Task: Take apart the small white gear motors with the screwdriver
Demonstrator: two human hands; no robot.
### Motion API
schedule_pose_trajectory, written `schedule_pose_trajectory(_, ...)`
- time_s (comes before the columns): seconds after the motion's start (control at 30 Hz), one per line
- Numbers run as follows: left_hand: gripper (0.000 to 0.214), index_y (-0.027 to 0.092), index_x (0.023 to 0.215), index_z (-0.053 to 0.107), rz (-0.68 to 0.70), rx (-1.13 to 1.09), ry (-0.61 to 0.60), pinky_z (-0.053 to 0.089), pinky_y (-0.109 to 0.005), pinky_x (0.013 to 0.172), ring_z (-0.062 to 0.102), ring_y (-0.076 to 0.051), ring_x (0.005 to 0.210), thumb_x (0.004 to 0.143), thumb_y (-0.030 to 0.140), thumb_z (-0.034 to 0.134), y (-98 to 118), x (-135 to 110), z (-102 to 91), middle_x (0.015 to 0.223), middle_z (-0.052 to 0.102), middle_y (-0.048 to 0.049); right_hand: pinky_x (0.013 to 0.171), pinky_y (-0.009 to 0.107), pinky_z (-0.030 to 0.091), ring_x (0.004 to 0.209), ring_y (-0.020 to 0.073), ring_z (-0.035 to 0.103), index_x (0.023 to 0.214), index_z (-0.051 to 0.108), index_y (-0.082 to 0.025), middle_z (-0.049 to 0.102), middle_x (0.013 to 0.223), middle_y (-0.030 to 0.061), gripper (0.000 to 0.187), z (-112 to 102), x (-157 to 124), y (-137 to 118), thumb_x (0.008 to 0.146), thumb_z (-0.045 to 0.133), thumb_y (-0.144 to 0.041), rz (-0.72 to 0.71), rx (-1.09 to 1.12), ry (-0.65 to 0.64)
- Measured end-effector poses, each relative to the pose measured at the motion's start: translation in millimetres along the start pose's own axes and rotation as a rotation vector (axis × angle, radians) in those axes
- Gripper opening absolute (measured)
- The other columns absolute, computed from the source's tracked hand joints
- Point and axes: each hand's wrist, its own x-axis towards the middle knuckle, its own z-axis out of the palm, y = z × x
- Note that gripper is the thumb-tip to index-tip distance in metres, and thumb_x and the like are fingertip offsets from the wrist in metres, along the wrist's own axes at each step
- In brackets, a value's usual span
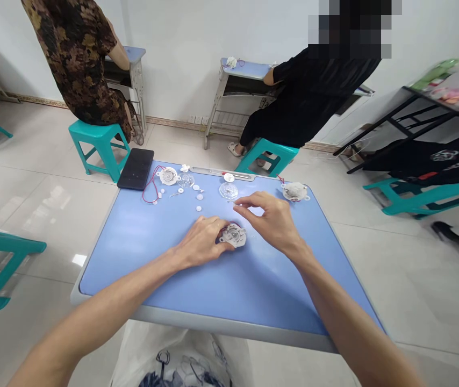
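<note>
My left hand (205, 238) grips a white plastic housing (234, 235) with a red wire, round which the fingers and thumb close near the middle of the blue desk (165, 285). Above and right of it, my right hand (267, 217) pinches at the fingertips; a tiny light-coloured piece seems to be there, too small to name. Just beyond those fingertips lie a clear scalloped disc (228, 190) and a white round part (228, 177). Small white discs (199, 197) are scattered left of them.
A black phone (136, 169) lies at the desk's far left corner, near another white housing (168, 176) with a red wire and a clear disc (186, 180). A third housing (294, 191) sits far right. Two people sit ahead on green stools (99, 142); more stools stand at both sides.
</note>
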Motion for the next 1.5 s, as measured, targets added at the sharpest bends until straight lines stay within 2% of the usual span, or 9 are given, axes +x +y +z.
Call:
schedule_pose_trajectory(0.13,0.038,0.018,0.117,0.062,-0.01,0.028,0.008,0.044,-0.036,0.089,0.062,-0.021,0.091,0.084,0.033,0.073,-0.7,0.1,0.7,0.099,0.067,-0.0046,0.073,0.035,0.047,0.078,0.0213,0.06,0.088,0.074,-0.022,0.069,0.075,0.0043,0.017,14.3,10.7,15.0,0.09,0.061,-0.033,-0.082,-0.055,-0.045)
schedule_pose_trajectory(0.47,0.034,0.018,0.112,0.062,0.007,0.04,0.023,0.046,-0.037,0.089,0.061,-0.021,0.089,0.083,0.034,0.074,-2.7,0.9,2.5,0.095,0.066,-0.0039,0.072,0.035,0.043,0.08,0.023,0.054,0.088,0.075,-0.023,0.064,0.074,0.0058,0.022,38.3,17.9,32.2,0.092,0.057,-0.034,-0.103,-0.216,-0.098)
schedule_pose_trajectory(0.9,0.035,0.019,0.113,0.062,0.003,0.04,0.013,0.046,-0.037,0.091,0.062,-0.021,0.092,0.084,0.034,0.074,-1.4,1.4,1.0,0.096,0.066,-0.0039,0.071,0.035,0.041,0.079,0.0228,0.053,0.09,0.076,-0.023,0.064,0.075,0.006,0.019,43.4,17.9,38.4,0.092,0.059,-0.032,-0.098,-0.269,-0.157)
schedule_pose_trajectory(1.23,0.034,0.019,0.112,0.062,-0.012,0.043,0.009,0.046,-0.038,0.091,0.062,-0.022,0.092,0.083,0.034,0.074,1.0,1.7,-0.5,0.096,0.067,-0.004,0.072,0.036,0.039,0.08,0.0228,0.054,0.091,0.075,-0.023,0.066,0.078,0.0057,0.018,44.0,17.2,38.7,0.091,0.06,-0.031,-0.11,-0.275,-0.146)
schedule_pose_trajectory(1.5,0.037,0.015,0.113,0.063,-0.006,0.041,0.008,0.045,-0.037,0.089,0.062,-0.022,0.089,0.083,0.033,0.075,1.0,1.3,-0.7,0.094,0.065,-0.0048,0.073,0.036,0.039,0.08,0.0231,0.056,0.091,0.075,-0.021,0.068,0.077,0.0056,0.014,42.3,18.4,35.4,0.088,0.064,-0.029,-0.102,-0.242,-0.118)
